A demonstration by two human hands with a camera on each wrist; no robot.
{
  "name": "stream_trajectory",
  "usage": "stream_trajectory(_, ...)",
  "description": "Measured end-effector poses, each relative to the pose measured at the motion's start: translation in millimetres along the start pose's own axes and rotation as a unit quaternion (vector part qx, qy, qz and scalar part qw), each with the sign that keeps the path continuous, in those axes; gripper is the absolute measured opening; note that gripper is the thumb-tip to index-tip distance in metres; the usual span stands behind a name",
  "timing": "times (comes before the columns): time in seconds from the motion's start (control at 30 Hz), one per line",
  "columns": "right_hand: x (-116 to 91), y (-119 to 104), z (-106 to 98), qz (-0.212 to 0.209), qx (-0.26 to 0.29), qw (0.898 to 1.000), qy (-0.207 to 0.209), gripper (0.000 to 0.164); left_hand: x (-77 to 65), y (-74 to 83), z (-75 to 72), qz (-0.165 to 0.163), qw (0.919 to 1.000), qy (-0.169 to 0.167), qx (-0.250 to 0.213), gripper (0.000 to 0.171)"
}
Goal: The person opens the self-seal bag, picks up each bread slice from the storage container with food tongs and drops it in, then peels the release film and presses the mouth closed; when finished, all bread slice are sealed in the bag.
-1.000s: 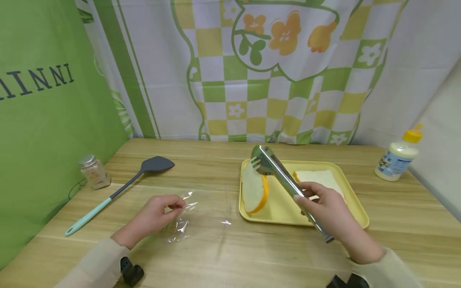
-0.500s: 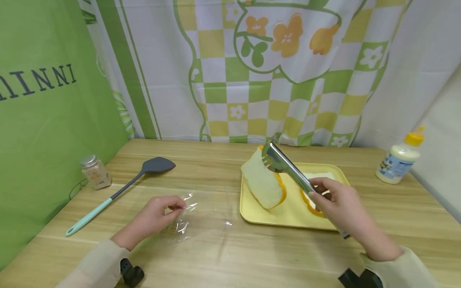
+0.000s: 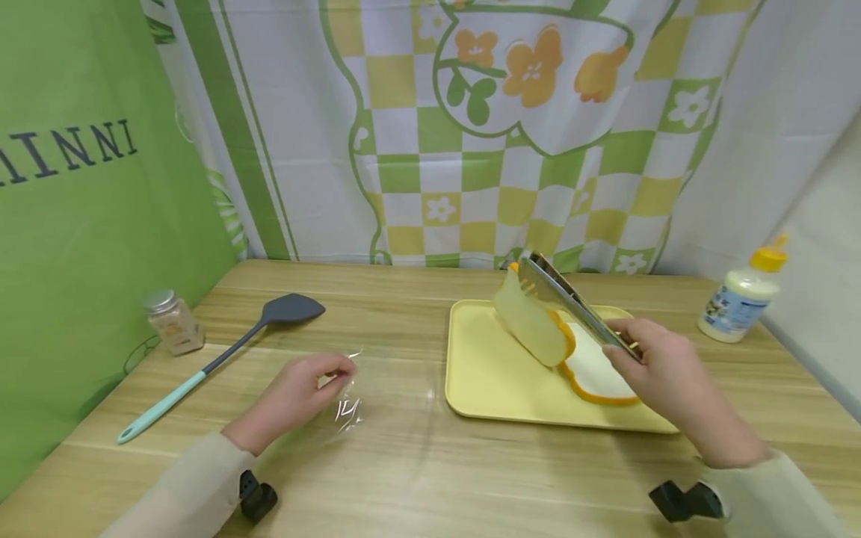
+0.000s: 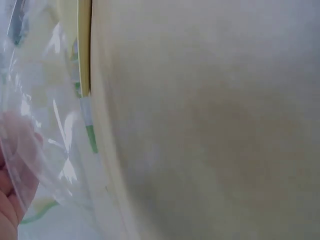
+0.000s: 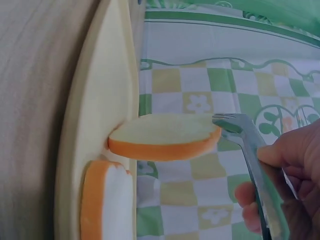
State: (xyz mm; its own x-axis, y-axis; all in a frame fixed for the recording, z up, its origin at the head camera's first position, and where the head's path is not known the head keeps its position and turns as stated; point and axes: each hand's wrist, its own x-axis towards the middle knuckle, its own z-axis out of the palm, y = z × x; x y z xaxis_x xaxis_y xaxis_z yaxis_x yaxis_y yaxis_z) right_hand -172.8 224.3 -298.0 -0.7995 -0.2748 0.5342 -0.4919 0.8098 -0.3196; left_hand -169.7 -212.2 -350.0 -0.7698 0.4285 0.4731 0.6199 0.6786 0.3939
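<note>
My right hand [image 3: 662, 366] grips metal tongs [image 3: 578, 302], whose forked end pinches a slice of bread [image 3: 531, 321] with an orange crust. That slice stands tilted over the yellow tray [image 3: 477, 381]; in the right wrist view its lower edge meets the tray. A second bread slice [image 3: 599, 366] lies flat on the tray's right side, partly behind the tongs and hand. To the left of the tray, my left hand [image 3: 303, 392] pinches a clear plastic bag [image 3: 350, 411] between thumb and fingers. In the left wrist view the transparent bag [image 4: 65, 135] spreads in front of the fingers.
At the left lies a spatula [image 3: 292, 308] with a dark head and mint handle, beside a small jar [image 3: 173, 323] with a silver lid. A squeeze bottle [image 3: 740, 299] with a yellow cap stands at the right. A patterned cloth [image 3: 417, 187] hangs behind the wooden table.
My right hand has moved right with the tongs, carrying the pinched slice from the tray's left side toward the flat slice. The left hand has shifted slightly right with the bag.
</note>
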Motion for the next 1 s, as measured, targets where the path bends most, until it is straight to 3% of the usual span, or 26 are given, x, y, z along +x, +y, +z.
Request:
stream_trajectory(0.2,-1.3,-2.1,14.8,0.007,-0.013,1.000,-0.027,0.032,12.9,3.0,5.9,0.009,0.9980,0.051,0.036,0.011)
stream_trajectory(0.33,-5.4,0.2,25.2,0.000,-0.005,1.000,-0.015,0.030,17.9,4.0,9.9,0.016,0.9975,0.060,0.035,0.012)
stream_trajectory(0.47,-7.3,1.8,33.4,0.012,0.003,1.000,-0.013,0.030,21.2,4.5,13.3,0.017,0.9980,0.054,0.029,0.015)
stream_trajectory(0.63,-10.0,1.2,41.8,0.043,0.009,0.998,-0.049,0.030,23.3,7.5,16.5,0.015,0.9992,0.033,0.019,0.015)
stream_trajectory(0.83,-12.5,2.4,45.4,0.060,0.016,0.996,-0.057,0.031,26.0,12.0,19.6,-0.034,0.9994,0.006,-0.004,0.015)
stream_trajectory(1.0,-11.6,2.7,38.3,0.074,0.034,0.995,-0.066,0.030,27.6,14.2,21.5,-0.052,0.9984,-0.009,-0.019,0.020)
